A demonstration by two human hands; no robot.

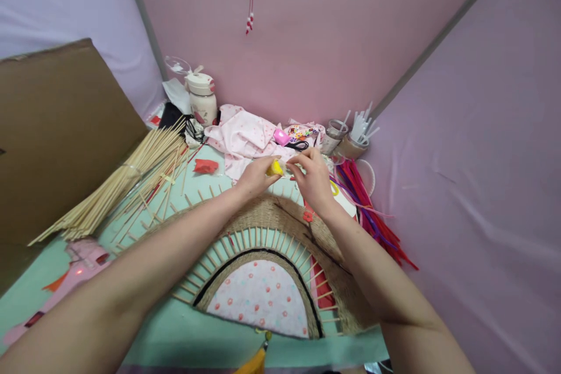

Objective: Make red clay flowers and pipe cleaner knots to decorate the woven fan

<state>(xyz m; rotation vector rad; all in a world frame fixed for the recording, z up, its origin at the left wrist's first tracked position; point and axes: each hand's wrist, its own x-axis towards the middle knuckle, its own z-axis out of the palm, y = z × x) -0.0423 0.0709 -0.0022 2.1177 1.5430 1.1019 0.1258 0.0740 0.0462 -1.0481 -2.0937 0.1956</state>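
Left hand: the left hand (254, 178) is stretched forward over the woven piece, and a small yellow object (275, 168) is pinched between its thumb and fingers.
Right hand: the right hand (313, 178) is held just beside the left, with the fingertips (293, 165) drawn narrowly together at the yellow object's end. Whether anything is gripped there cannot be told.
Yellow object: it is held between both hands, above the far edge of the woven piece. Its kind cannot be made out.
Woven piece: a half-round woven fan frame (272, 216) with bamboo ribs is laid flat on the mint-green table (184, 333), under both forearms. A spotted pink fabric panel (263, 298) is set in its middle.
Red charm: a small red flower charm (308, 217) is seen at the right wrist, over the weave.
Left side: a bundle of bamboo sticks (127, 181) is fanned out beside a cardboard sheet (56, 128).
Far edge: a pink cloth (241, 134), a lidded flask (202, 99) and two cups (335, 134) are ranged against the tent wall.
Right side: red and purple pipe cleaners (372, 210) are laid near the right hand.
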